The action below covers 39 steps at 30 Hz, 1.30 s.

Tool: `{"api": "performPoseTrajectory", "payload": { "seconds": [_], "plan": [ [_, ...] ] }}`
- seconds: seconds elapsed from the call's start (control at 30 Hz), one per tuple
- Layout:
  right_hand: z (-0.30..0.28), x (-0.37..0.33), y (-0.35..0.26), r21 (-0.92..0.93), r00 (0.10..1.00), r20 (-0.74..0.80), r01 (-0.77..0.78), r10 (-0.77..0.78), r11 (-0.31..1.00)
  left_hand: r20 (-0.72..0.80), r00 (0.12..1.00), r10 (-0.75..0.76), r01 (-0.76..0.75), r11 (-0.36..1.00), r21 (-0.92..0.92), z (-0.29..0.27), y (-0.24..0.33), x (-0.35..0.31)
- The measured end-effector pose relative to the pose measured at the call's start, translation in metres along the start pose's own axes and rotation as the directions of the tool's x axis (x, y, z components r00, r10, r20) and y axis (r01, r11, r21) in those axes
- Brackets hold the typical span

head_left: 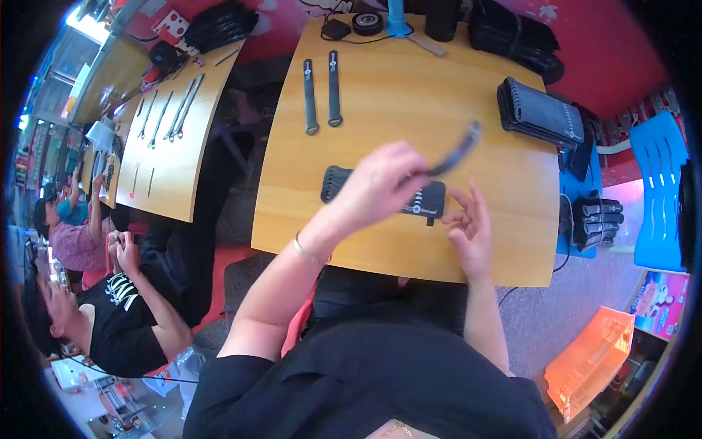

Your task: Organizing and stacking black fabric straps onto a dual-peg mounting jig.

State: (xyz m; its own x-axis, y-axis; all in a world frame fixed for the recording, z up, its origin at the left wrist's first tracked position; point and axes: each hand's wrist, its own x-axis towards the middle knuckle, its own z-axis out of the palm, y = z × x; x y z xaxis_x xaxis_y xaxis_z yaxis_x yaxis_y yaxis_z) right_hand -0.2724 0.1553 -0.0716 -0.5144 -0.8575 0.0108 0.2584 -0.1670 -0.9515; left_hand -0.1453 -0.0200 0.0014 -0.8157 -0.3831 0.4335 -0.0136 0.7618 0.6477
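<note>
A dark strap [459,151], smeared by motion, is held between the fingers of my left hand [384,179]. It sticks out up and to the right over the table. Beneath that hand lies a row of overlapping black straps [431,199] with pale print, partly hidden by the hand; their looped ends [333,181] show at the left. Just right of the row, my right hand [472,234] is raised with its fingers apart and nothing in them. Two single straps [310,99] with ring ends lie side by side on the far left of the table.
The wooden table [504,256] carries a stack of black straps [542,113] at right and dark plastic bags [512,36] at the back. A blue stand [396,18] and a black tape roll [368,23] are there too. Right: strap bundle [601,222], orange crate [591,362]. Left: seated co-worker [121,322].
</note>
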Motion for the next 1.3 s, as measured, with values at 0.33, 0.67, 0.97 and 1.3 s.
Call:
{"api": "performPoseTrajectory", "payload": {
  "seconds": [0.33,0.67,0.97,1.3],
  "plan": [
    [-0.010,-0.016,-0.045,0.029,0.969,0.233,-0.088,0.079,0.996,0.131,0.939,-0.319,0.339,0.923,-0.183,-0.016,0.018,-0.095],
    [-0.003,-0.020,-0.023,-0.098,0.958,0.252,-0.116,0.137,0.988,-0.058,0.740,-0.670,0.442,0.550,-0.709,-0.029,-0.010,-0.143],
    [0.001,-0.016,-0.014,-0.171,0.987,0.132,-0.073,0.097,0.983,-0.116,0.739,-0.664,0.449,0.613,-0.651,-0.036,-0.025,-0.145],
    [0.003,-0.014,-0.011,-0.212,0.999,0.049,-0.009,0.020,0.977,-0.118,0.692,-0.713,0.492,0.584,-0.646,-0.040,-0.026,-0.145]
  ]
}}
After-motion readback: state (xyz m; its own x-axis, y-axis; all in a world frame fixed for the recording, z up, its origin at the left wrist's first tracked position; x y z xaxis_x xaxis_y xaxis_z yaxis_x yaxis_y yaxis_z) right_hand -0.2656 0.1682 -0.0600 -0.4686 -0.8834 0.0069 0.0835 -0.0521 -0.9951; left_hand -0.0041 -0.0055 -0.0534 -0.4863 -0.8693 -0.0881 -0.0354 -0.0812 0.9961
